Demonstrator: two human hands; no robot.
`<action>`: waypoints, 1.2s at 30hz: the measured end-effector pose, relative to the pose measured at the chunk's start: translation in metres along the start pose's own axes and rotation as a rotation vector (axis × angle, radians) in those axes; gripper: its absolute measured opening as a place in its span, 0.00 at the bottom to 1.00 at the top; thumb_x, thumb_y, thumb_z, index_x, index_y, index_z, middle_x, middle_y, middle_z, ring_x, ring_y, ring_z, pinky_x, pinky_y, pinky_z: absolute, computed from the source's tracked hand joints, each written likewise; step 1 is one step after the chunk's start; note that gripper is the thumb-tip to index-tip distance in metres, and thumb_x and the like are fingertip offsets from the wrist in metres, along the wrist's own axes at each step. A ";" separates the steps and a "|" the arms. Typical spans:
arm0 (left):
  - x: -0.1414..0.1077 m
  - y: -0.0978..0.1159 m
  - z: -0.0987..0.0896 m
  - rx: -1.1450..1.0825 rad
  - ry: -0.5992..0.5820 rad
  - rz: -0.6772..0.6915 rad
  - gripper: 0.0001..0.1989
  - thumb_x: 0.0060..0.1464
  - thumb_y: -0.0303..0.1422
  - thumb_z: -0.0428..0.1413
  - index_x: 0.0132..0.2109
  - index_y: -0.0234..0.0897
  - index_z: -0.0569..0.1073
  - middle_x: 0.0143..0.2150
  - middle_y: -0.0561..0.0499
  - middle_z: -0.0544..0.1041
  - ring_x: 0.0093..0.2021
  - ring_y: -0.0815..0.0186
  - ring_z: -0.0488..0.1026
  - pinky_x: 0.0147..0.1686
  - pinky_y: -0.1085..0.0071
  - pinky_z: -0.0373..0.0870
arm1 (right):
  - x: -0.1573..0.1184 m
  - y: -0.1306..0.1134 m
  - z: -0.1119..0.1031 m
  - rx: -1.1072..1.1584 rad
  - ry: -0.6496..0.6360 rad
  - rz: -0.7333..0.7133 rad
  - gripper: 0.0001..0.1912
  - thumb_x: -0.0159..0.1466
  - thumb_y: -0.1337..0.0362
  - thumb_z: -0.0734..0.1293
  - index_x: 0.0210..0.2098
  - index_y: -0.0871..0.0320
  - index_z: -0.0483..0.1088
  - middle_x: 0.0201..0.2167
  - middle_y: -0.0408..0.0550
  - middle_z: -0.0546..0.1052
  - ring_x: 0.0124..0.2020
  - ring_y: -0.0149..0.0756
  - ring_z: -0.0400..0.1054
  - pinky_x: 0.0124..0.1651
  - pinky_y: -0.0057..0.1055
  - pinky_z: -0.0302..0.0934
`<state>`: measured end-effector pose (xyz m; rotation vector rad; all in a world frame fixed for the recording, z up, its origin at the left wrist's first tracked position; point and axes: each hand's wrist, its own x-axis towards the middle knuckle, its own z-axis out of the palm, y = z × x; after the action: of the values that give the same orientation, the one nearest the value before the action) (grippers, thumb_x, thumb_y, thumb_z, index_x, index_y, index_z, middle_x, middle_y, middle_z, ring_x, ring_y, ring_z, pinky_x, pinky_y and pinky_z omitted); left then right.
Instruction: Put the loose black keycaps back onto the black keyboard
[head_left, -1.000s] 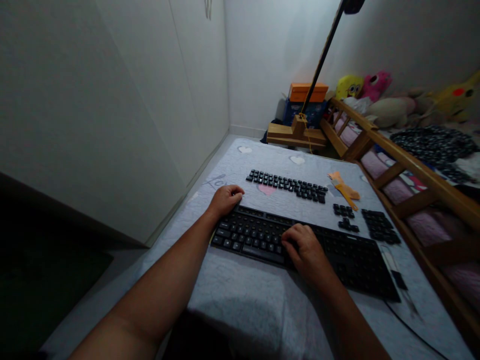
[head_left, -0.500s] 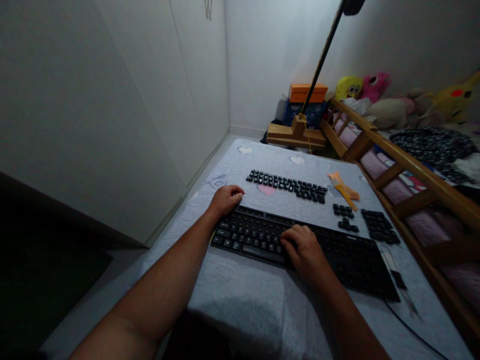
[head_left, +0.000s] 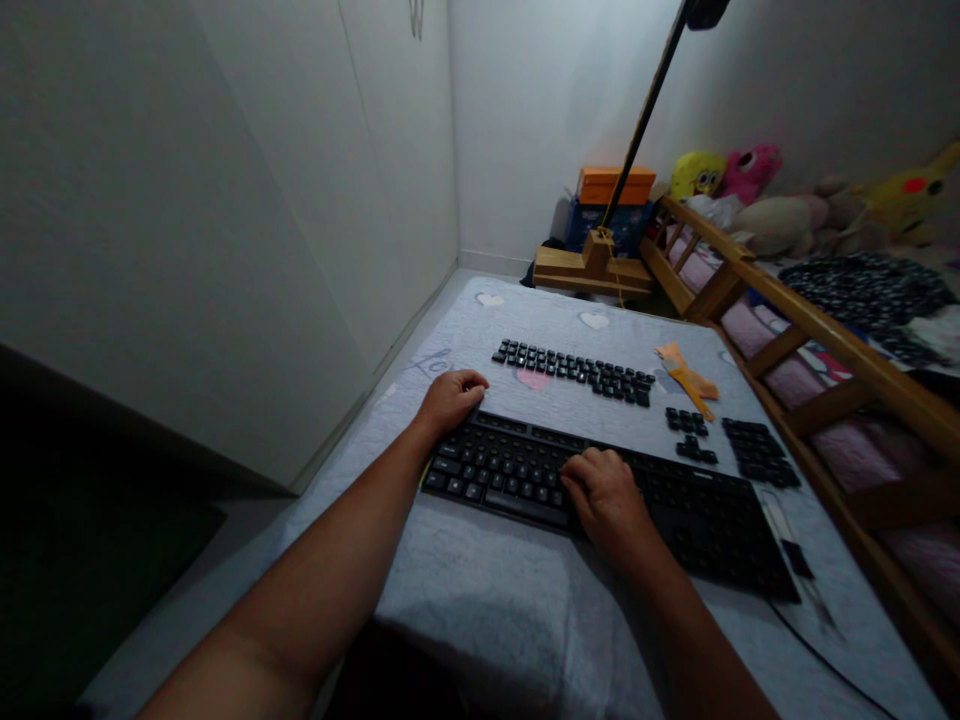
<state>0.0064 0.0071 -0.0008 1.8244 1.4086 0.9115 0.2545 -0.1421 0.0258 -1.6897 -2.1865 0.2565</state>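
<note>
A black keyboard (head_left: 525,510) lies on the quilted sheet, with keycaps on its lower left part and bare key sockets toward its right. My right hand (head_left: 609,495) rests over the middle of it, fingers bent and drawn together on a keycap at the edge of the filled keys; the fingertips partly hide that cap. At the keyboard's back left corner is my left hand (head_left: 452,400), its fingers curled and closed; whatever they hold is hidden. Behind the keyboard, loose keycaps (head_left: 574,370) stand in rows.
Smaller keycap groups (head_left: 686,422) and a keycap block (head_left: 759,452) lie to the right. Near them are an orange cloth with a yellow-handled brush (head_left: 690,385) and a wire tool (head_left: 795,555). A cable (head_left: 825,665) runs off front right. A wooden bed rail (head_left: 810,350) borders the right side.
</note>
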 end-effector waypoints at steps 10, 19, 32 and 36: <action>0.001 -0.002 0.000 0.011 -0.008 0.011 0.14 0.48 0.36 0.53 0.38 0.35 0.79 0.34 0.49 0.81 0.36 0.62 0.76 0.39 0.68 0.70 | 0.000 -0.003 0.001 -0.107 -0.018 -0.013 0.07 0.67 0.68 0.63 0.33 0.55 0.72 0.33 0.46 0.73 0.38 0.39 0.61 0.41 0.33 0.48; 0.000 0.000 -0.001 0.011 -0.007 0.001 0.14 0.48 0.36 0.53 0.38 0.35 0.79 0.34 0.49 0.81 0.36 0.62 0.76 0.40 0.68 0.71 | 0.002 -0.004 0.000 -0.093 -0.068 0.002 0.10 0.68 0.69 0.61 0.32 0.56 0.70 0.30 0.45 0.73 0.35 0.37 0.60 0.40 0.32 0.47; -0.001 0.002 -0.001 0.005 -0.001 -0.001 0.14 0.48 0.36 0.53 0.37 0.35 0.79 0.34 0.49 0.81 0.37 0.62 0.76 0.42 0.67 0.71 | 0.002 -0.005 0.002 -0.162 -0.059 -0.036 0.11 0.68 0.70 0.59 0.32 0.56 0.70 0.30 0.46 0.73 0.34 0.38 0.60 0.40 0.33 0.45; -0.001 0.001 -0.001 0.008 0.001 0.002 0.14 0.48 0.36 0.53 0.37 0.35 0.79 0.35 0.49 0.81 0.37 0.62 0.76 0.41 0.67 0.70 | 0.002 -0.006 0.002 -0.180 -0.066 -0.033 0.10 0.68 0.70 0.59 0.33 0.56 0.70 0.31 0.46 0.74 0.35 0.39 0.61 0.40 0.33 0.45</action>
<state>0.0062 0.0060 0.0007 1.8318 1.4125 0.9091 0.2479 -0.1415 0.0264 -1.7598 -2.3457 0.1109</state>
